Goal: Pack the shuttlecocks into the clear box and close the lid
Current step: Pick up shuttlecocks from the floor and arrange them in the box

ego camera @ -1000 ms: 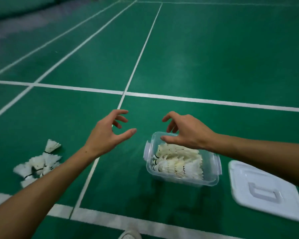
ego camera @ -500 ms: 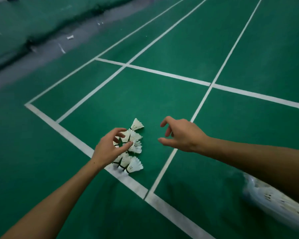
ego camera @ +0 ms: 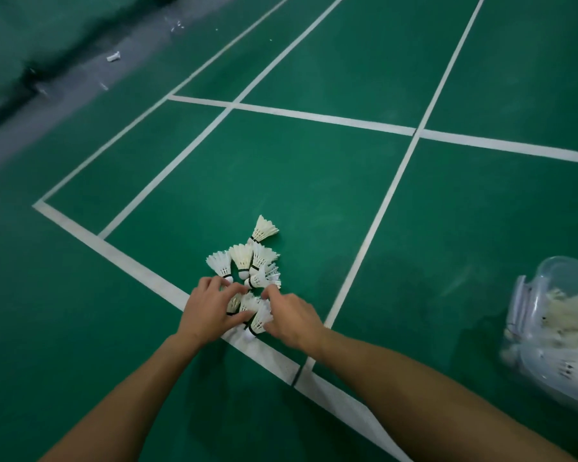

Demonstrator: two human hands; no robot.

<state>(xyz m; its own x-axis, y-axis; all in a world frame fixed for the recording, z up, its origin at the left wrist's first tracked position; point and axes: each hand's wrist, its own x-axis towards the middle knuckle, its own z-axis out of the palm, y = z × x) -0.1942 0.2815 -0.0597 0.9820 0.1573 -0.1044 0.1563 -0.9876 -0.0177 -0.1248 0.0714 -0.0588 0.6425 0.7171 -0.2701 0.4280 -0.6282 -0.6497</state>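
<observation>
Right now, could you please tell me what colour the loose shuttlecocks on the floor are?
White, with dark bands, in the head view: the shuttlecocks.

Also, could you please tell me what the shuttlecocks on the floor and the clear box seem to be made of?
The shuttlecocks look like real white feathers, matte, with separate vanes fanning out, black bands and pale rounded bases, possibly cork. The clear box looks like glossy see-through plastic: the shuttlecocks inside show through its wall, though it is blurred. The floor seems a matte green synthetic court mat with painted white lines.
</observation>
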